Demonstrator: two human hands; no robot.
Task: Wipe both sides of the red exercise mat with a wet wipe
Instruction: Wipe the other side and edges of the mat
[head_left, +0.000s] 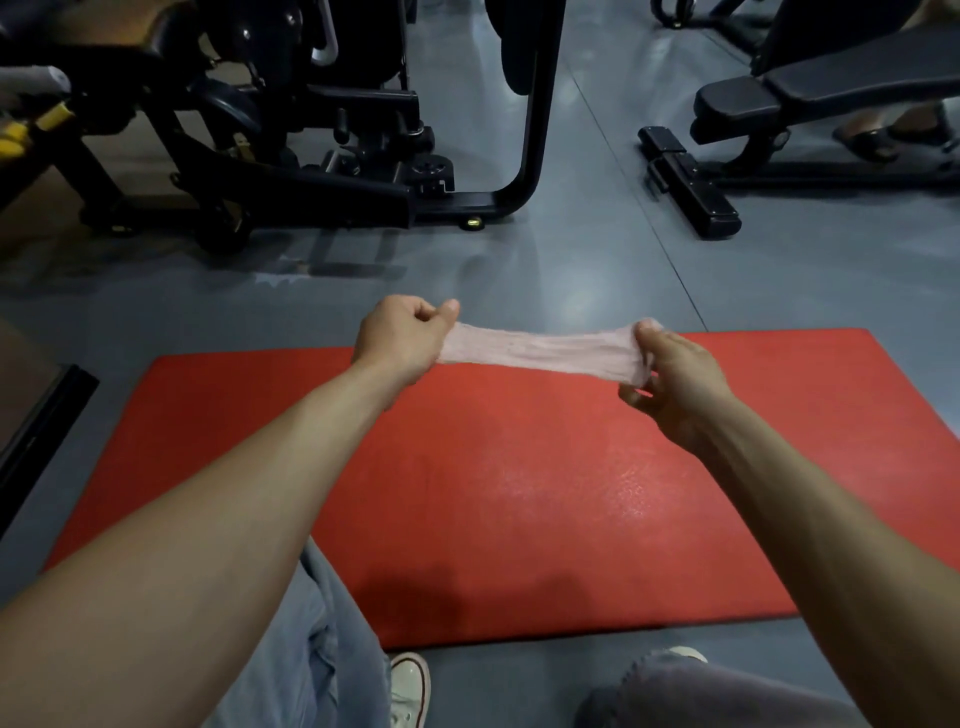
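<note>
stretching the wipe open above the mat

the red exercise mat (467, 493) is lying flat on the floor; left hand (402, 338) and right hand (675, 384) are each pinching an end of the wet wipe (540, 353), pulling it taut; wiping likely comes next, needing one hand lowering; bare floor is bordering the far edge before the gym machines (311, 130).

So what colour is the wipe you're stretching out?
The wipe looks pale pinkish-white, thin enough that the red mat tints it; seen in the head view.

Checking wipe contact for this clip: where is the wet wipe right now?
In the head view, the wet wipe hangs stretched between left hand and right hand, above the red mat's far edge.
</note>
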